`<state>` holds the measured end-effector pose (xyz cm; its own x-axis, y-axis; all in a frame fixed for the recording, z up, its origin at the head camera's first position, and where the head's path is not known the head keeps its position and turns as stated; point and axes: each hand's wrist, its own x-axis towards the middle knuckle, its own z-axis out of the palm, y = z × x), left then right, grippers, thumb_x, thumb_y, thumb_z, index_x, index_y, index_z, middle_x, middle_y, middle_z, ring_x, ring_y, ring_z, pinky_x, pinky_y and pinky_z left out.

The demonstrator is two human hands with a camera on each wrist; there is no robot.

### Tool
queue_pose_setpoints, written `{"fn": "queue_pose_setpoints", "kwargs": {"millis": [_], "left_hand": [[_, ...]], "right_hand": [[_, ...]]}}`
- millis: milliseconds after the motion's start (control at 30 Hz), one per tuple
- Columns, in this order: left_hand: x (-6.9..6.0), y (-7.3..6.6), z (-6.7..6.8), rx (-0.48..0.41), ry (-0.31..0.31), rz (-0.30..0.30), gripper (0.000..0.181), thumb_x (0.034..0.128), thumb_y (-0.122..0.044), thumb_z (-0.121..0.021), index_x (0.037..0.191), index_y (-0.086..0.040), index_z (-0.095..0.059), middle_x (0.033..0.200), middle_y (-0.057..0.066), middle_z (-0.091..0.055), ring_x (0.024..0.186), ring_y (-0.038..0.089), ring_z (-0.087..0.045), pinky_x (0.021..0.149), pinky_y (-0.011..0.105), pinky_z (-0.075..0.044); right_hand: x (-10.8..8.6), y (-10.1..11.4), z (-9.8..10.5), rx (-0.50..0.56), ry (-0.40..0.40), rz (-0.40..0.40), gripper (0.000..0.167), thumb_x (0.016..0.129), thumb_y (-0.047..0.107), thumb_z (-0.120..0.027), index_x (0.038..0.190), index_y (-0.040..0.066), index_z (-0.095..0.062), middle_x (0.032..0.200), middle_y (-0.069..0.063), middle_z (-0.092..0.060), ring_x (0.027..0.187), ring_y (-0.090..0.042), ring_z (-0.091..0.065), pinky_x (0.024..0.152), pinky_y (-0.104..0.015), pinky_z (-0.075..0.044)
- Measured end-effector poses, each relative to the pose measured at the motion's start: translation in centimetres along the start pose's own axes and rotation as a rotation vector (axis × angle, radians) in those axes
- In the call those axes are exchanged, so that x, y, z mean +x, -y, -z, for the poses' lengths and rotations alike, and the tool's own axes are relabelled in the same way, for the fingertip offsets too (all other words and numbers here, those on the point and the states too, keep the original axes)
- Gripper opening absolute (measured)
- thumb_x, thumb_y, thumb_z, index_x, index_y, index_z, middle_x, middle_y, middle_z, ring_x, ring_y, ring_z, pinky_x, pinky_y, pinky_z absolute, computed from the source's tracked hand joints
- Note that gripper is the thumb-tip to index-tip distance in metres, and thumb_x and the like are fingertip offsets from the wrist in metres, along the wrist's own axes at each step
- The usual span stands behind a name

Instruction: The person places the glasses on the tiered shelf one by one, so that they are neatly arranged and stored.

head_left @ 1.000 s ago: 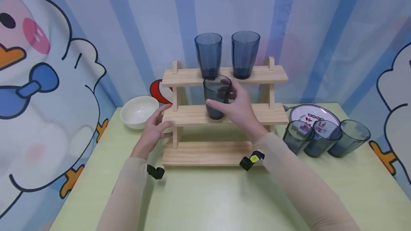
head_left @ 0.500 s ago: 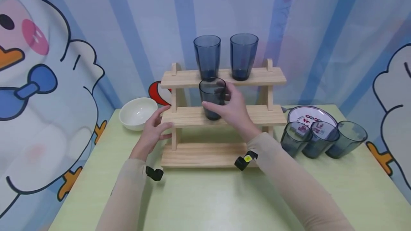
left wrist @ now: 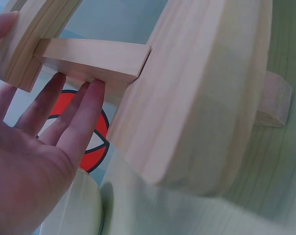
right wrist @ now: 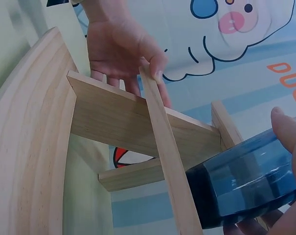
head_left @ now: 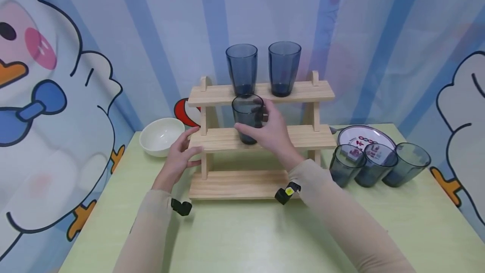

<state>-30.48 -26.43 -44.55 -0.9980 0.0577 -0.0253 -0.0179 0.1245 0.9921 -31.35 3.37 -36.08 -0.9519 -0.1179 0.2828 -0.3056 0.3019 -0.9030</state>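
Note:
My right hand (head_left: 273, 132) holds a smoky blue drinking glass (head_left: 246, 117) upright, thumb on the near side and fingers round the far right. The glass's base is at the middle shelf (head_left: 303, 136) of a three-tier wooden rack (head_left: 238, 186), left of centre. My left hand (head_left: 178, 157) grips the left end of that shelf. In the left wrist view its fingertips (left wrist: 96, 88) touch the upright support; in the right wrist view its thumb lies on the shelf's edge. Two matching glasses, a left one (head_left: 242, 68) and a right one (head_left: 284, 68), stand on the top shelf.
A white bowl (head_left: 161, 136) sits left of the rack, close to my left hand. To the right, three more smoky glasses (head_left: 346, 165) stand in a row before a patterned plate (head_left: 365, 132). A printed cartoon curtain (head_left: 170, 45) hangs behind the pale green table (head_left: 235, 235).
My right hand and the glass have shifted slightly left along the middle shelf. The left hand stays at the rack's end. The head view has moved a little.

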Motion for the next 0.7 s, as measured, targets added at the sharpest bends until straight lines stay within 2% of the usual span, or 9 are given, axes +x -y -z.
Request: {"fn": "queue_pose_setpoints", "kwargs": {"millis": [367,700], "left_hand": [[0.1,0.1,0.0,0.005,-0.006,0.001,0.069,0.1006,-0.017,-0.066,0.163,-0.03,-0.038,0.161,0.015,-0.043,0.139,0.041,-0.05,0.096,0.06,-0.058],[0.2,0.2,0.1,0.001,-0.002,0.009,0.07,0.1002,-0.017,-0.067,0.163,-0.029,-0.038,0.16,0.014,-0.043,0.139,0.041,-0.05,0.097,0.061,-0.057]], "right_hand": [[-0.3,0.3,-0.4,-0.069,-0.015,-0.019,0.093,0.079,0.051,-0.09,0.155,0.025,-0.042,0.14,-0.007,-0.056,0.126,-0.029,-0.058,0.101,-0.049,-0.054],[-1.2,0.3,1.0,-0.02,0.051,-0.006,0.099,0.077,0.047,-0.092,0.158,0.028,-0.037,0.145,-0.006,-0.055,0.134,-0.03,-0.055,0.107,-0.053,-0.052]]}}
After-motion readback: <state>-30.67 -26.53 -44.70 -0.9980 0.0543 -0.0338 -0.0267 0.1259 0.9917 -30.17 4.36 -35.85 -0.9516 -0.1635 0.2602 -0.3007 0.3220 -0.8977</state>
